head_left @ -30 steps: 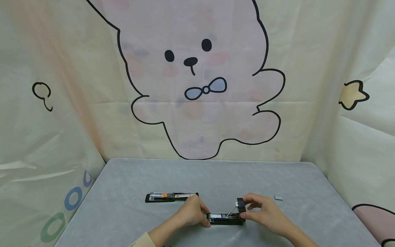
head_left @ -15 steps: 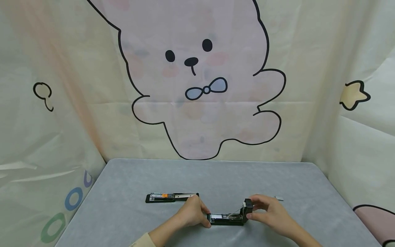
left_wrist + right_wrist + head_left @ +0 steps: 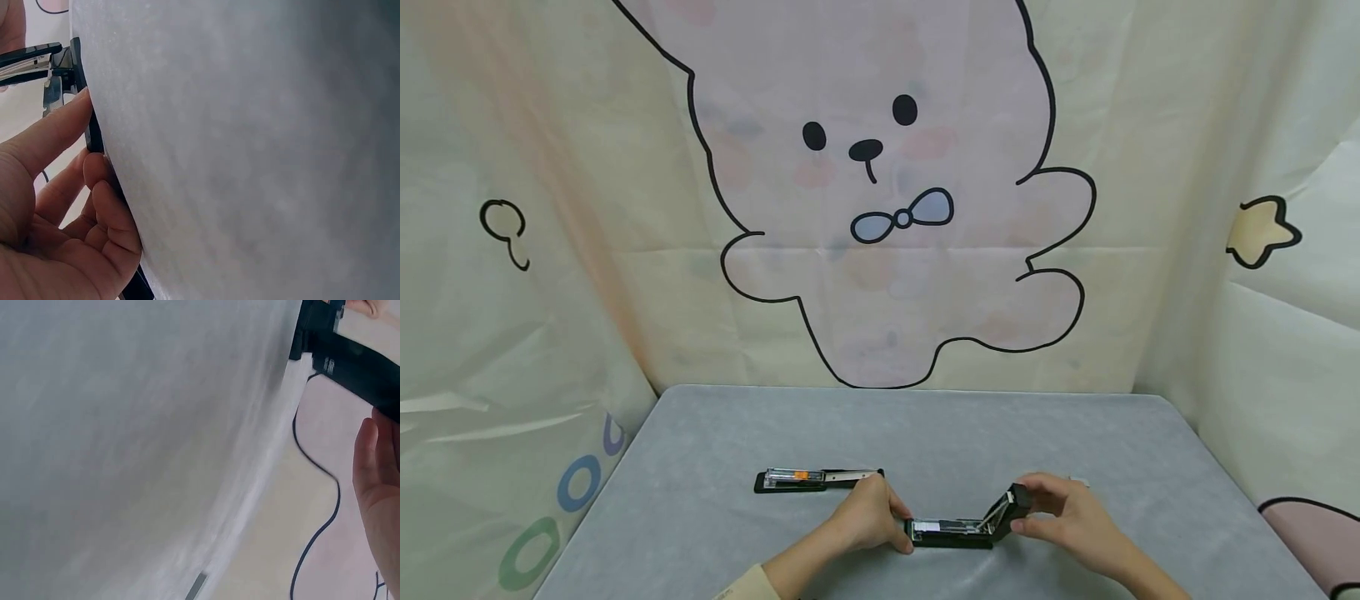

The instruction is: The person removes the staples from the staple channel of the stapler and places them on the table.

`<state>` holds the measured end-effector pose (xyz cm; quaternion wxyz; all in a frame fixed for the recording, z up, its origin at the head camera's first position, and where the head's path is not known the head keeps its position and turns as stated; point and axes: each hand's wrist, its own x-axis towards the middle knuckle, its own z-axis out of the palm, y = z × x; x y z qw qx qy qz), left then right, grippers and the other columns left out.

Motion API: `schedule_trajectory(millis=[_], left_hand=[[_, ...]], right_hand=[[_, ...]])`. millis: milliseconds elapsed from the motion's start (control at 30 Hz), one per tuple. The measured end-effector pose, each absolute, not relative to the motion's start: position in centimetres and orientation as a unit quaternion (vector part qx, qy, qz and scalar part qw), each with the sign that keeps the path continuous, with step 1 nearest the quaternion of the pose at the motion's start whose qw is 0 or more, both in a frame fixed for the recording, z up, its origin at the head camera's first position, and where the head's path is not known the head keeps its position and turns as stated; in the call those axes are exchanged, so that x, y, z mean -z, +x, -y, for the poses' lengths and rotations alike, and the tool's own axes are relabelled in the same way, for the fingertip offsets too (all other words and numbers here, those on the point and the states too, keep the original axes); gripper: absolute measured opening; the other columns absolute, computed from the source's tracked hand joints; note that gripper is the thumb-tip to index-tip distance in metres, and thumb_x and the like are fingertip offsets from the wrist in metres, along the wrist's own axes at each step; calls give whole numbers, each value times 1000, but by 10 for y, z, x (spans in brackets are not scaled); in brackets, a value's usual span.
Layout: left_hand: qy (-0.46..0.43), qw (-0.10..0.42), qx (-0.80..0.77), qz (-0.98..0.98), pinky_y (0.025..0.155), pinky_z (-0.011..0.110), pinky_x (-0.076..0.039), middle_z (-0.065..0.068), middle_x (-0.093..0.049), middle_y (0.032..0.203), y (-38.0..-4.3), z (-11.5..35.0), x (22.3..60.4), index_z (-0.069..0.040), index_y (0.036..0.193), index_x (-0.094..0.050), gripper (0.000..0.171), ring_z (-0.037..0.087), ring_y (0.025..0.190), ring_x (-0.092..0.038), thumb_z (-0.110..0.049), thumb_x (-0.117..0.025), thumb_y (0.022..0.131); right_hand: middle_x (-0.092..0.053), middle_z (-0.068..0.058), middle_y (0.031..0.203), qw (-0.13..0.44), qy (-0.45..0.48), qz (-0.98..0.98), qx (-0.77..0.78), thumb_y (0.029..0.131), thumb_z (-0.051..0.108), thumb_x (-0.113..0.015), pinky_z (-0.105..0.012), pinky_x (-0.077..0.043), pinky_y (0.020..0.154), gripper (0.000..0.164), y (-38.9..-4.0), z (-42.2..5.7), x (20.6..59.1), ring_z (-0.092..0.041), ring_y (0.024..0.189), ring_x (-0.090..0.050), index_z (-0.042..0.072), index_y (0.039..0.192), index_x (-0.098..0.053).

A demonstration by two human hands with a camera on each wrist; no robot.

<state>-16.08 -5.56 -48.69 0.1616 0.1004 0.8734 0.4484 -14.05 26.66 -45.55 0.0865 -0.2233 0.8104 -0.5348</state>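
Note:
A black stapler (image 3: pixel 951 540) lies on the table with its top cover (image 3: pixel 1015 502) swung up and tilted back to the right, the metal magazine exposed. My left hand (image 3: pixel 867 515) pinches the left end of its base between thumb and fingers. In the left wrist view, the thumb lies against the black base (image 3: pixel 94 134) and the other fingers are curled. My right hand (image 3: pixel 1067 518) pinches the free end of the raised cover between thumb and fingers. The right wrist view shows the dark outer face of the cover (image 3: pixel 353 365) slanting down to those fingertips.
Behind my left hand lies a second stapler (image 3: pixel 793 478) with a clear and orange part, its cover folded back. A small grey staple strip (image 3: pixel 196 586) is on the table past my right hand. A printed curtain (image 3: pixel 880 292) hangs behind the table (image 3: pixel 737 425).
My right hand has moved to the right, tipping the stapler's cover from upright to a backward slant. The left hand stays on the base. The staple strip is now mostly behind the right hand.

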Motion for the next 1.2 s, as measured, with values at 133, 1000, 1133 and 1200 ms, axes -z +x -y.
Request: schedule_trajectory(millis=[133, 1000, 1133, 1200], left_hand=[[103, 159, -440, -878, 61, 30, -47, -1, -77, 75, -161, 57, 486, -8, 79, -83, 30, 11, 68, -54, 3, -98, 56], [119, 146, -438, -879, 58, 28, -47, -1, -76, 73, -160, 57, 485, -7, 79, -83, 30, 9, 66, -54, 4, -98, 55], [122, 145, -438, -879, 56, 27, -45, -2, -76, 73, -160, 57, 484, -7, 79, -83, 30, 9, 64, -52, 4, -98, 55], [121, 148, -439, -878, 56, 28, -46, -2, -76, 73, -160, 57, 485, -7, 79, -83, 30, 9, 65, -53, 4, -98, 56]], right_hand=[[-74, -8, 108, 89, -213, -809, 541, 91, 5, -79, -31, -59, 82, 38, -142, -275, 458, -19, 96, -74, -9, 124, -65], [-68, 1, 97, 116, -180, -870, 443, 83, 17, -88, -28, -43, 59, 36, -149, -312, 470, -5, 69, -50, 5, 113, -71], [-66, 1, 91, 122, -182, -875, 432, 81, 16, -90, -27, -42, 56, 34, -149, -316, 474, -4, 66, -49, 7, 109, -72], [-67, 0, 92, 132, -185, -870, 437, 81, 14, -90, -26, -43, 57, 33, -149, -316, 476, -4, 67, -51, 6, 108, -72]])
